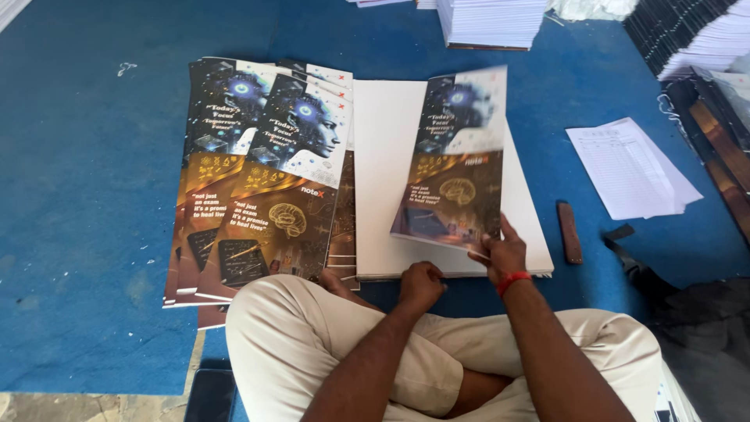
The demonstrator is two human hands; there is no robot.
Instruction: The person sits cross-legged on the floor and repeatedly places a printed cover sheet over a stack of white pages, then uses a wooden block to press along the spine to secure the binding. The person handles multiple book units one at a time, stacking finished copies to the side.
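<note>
Glossy printed covers (pixel 258 187) lie fanned in an overlapping pile on the blue felt-like floor (pixel 78 234) at my left, dark and gold, long and rectangular. Just right of them sits a thick block of plain white sheets (pixel 383 156), square-edged. My left grip (pixel 420 285) is curled shut, knuckles resting at the block's near edge. My right grip (pixel 504 254) pinches the bottom corner of one cover (pixel 453 172), thumb on top, holding it tilted above the white block. A brown wooden stick (pixel 569 232) lies further right.
</note>
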